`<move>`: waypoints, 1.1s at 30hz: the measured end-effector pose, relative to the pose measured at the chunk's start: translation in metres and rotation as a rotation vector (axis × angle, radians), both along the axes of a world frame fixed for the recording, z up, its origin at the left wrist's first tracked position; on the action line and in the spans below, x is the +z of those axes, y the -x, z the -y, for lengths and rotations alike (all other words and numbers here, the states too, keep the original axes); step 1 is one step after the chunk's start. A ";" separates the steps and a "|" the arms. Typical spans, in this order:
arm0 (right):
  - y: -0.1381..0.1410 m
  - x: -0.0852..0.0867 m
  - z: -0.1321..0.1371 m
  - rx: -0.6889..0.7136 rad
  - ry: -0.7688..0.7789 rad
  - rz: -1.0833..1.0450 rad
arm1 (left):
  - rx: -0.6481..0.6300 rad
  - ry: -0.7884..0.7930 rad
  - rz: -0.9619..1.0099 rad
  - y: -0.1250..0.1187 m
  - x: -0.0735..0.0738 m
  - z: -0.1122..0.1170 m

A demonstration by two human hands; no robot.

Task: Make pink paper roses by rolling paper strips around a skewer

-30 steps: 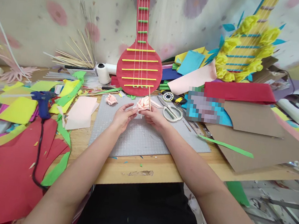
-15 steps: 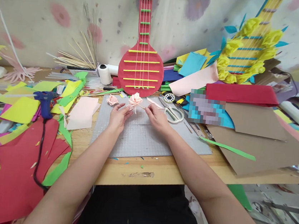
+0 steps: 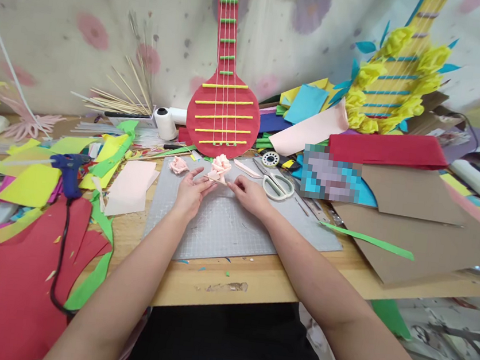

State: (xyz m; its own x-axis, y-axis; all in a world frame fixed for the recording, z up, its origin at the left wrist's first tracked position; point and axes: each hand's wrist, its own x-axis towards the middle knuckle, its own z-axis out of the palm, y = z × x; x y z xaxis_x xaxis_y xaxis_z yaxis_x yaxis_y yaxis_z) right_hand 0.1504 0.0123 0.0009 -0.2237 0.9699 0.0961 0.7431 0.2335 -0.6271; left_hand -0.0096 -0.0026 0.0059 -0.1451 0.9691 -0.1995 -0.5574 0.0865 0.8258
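Note:
Both my hands meet over the grey cutting mat. My left hand pinches the base of a small pink paper rose. My right hand is closed on the thin stick under the rose, fingertips close to the left hand's. A second pink paper rose lies on the mat just left of my left hand. White-handled scissors lie on the mat just right of my right hand.
A red paper guitar leans on the wall behind the mat; a yellow-flowered one stands at the right. A blue glue gun lies left among red, yellow and green paper scraps. Brown card covers the right side. A thread spool and sticks sit behind.
The rose swung from the right hand's side over to the left, its stick lowering from upright to nearly flat; both hands then drew together at its base.

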 end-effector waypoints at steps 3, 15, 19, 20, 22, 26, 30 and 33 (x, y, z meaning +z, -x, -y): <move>0.000 -0.001 0.000 0.022 0.003 -0.027 | 0.015 0.006 -0.018 0.002 -0.001 0.000; 0.004 -0.007 0.000 0.034 0.037 -0.103 | 0.037 -0.016 -0.055 0.004 -0.002 -0.001; 0.005 -0.007 0.001 0.054 0.027 -0.106 | 0.058 -0.007 -0.056 0.005 -0.004 -0.002; 0.006 -0.006 0.002 0.065 0.026 -0.102 | 0.064 -0.005 -0.052 0.005 -0.005 -0.002; 0.008 -0.005 0.003 0.085 0.034 -0.084 | 0.075 0.001 -0.041 0.005 -0.005 -0.002; 0.012 -0.001 0.003 0.116 0.058 -0.036 | 0.120 0.044 -0.047 0.004 -0.005 -0.002; 0.013 0.000 0.003 0.134 0.093 -0.027 | 0.171 0.064 -0.060 0.002 -0.004 -0.002; 0.013 -0.001 0.006 0.126 0.070 -0.049 | 0.203 0.086 -0.062 0.000 -0.002 -0.002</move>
State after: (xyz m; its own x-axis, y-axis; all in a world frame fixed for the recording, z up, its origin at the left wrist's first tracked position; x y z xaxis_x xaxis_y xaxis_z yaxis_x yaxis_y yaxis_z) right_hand 0.1377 0.0064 0.0001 -0.3407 0.9392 0.0432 0.6789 0.2776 -0.6797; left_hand -0.0097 -0.0002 0.0040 -0.3499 0.8987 -0.2643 -0.5191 0.0488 0.8533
